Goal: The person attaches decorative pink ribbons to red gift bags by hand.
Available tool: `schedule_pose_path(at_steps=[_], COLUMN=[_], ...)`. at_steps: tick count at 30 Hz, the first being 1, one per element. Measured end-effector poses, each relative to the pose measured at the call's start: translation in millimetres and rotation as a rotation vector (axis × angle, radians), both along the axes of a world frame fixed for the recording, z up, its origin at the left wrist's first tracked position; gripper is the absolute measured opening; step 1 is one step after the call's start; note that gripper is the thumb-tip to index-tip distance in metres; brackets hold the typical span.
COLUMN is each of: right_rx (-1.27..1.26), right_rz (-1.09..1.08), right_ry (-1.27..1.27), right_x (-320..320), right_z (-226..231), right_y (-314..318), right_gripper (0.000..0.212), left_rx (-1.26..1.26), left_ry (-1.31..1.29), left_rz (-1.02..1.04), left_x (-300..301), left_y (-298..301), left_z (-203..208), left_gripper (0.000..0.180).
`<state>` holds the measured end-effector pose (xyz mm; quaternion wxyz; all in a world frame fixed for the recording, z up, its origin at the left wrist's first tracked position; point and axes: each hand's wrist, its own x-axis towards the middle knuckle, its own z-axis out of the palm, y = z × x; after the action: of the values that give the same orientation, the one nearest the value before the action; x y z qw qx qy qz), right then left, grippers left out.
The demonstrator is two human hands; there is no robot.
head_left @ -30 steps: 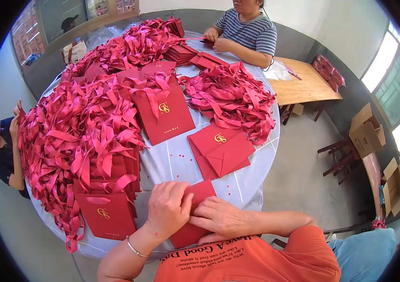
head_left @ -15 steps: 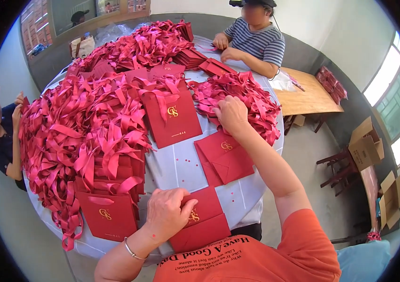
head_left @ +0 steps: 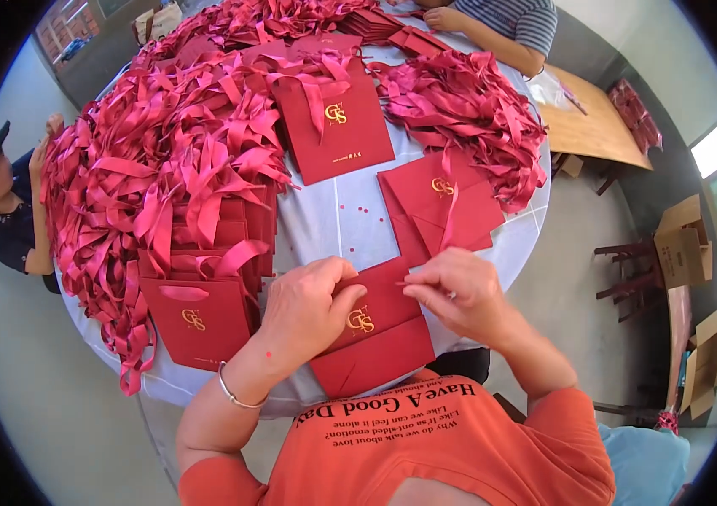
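Bright, even daylight fills the scene, and the window (head_left: pixel 716 152) at the right edge is blown out to white. Shadows are soft and short, lying just beneath the ribbons (head_left: pixel 164 177) and under the hands. The white table (head_left: pixel 333 219) shows mild glare. The centre is sharp; toward the black circular rim, straight edges bend and details smear slightly.

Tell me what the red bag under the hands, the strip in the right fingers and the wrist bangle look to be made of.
Red bag: probably matte card paper; it lies flat with sharp folds and a gold foil emblem.
Strip: likely satin ribbon; it is thin, limp and slightly glossy.
Bangle on the left wrist: seemingly metal, thin and silvery.
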<state>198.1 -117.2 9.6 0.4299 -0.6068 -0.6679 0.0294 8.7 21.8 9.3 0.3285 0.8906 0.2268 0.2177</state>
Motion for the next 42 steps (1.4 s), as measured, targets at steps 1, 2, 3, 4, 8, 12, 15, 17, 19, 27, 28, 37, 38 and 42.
schedule_pose_path(at_steps=[1,2,3,4,8,12,15,17,19,27,28,37,38,42], right_rx=[0.025,0.027,0.035,0.043,0.113,0.132,0.161,0.147,0.151,0.179,0.186,0.057,0.067,0.047], right_rz=[0.003,0.003,-0.022,-0.047,-0.039,-0.014,-0.002,-0.017,-0.032,-0.091,-0.102,-0.153,-0.154,-0.165], right_ry=[0.017,0.029,0.079,0.129,0.147,0.188,0.207,0.185,0.186,0.197,0.190,0.364,0.361,0.363], right_x=[-4.0,-8.2,-12.5,-16.1,-22.3,-22.8,-22.6,-21.7,-22.5,-22.1,-22.8,-24.4,-24.4,-25.6], right_z=[-10.5,-17.1,-22.4,-26.6,-33.1,-37.0,-40.2,-40.7,-41.0,-38.7,-38.4,-38.6,-39.0,-37.3], right_y=[-7.5,-13.2,-16.7,-19.1,-21.7,-24.5,-25.8,-28.0,-28.3,-21.5,-20.4,-19.5,-18.7,-18.2], right_gripper=[0.015,0.015,0.017,0.018,0.022,0.023,0.023,0.022,0.022,0.023,0.022,0.016,0.015,0.015], left_rx=[0.008,0.010,-0.198,-0.406,-0.673,-0.716,-0.713,-0.776,-0.743,-0.797,-0.863,-1.155,-1.156,-1.170], left_ry=[0.008,0.020,0.041,0.062,0.185,0.174,0.216,0.226,0.266,0.250,0.266,0.253,0.253,0.251], left_rz=[-0.053,-0.053,-0.082,-0.108,-0.119,-0.251,-0.319,-0.321,-0.346,-0.350,-0.365,-0.287,-0.288,-0.288], left_x=[0.5,0.6,0.8,1.1,4.6,14.3,18.8,20.2,20.3,24.0,23.5,20.8,21.0,20.7], left_y=[3.2,4.1,5.5,7.2,11.9,8.1,9.2,11.2,13.0,13.5,15.6,18.7,18.6,18.0], left_z=[-0.5,-0.8,-0.6,0.1,5.2,5.2,3.9,3.3,2.9,-0.4,-2.4,-0.3,-0.1,0.2], left_gripper=[0.014,0.014,0.012,0.009,0.007,0.016,0.020,0.022,0.022,0.023,0.024,0.021,0.021,0.023])
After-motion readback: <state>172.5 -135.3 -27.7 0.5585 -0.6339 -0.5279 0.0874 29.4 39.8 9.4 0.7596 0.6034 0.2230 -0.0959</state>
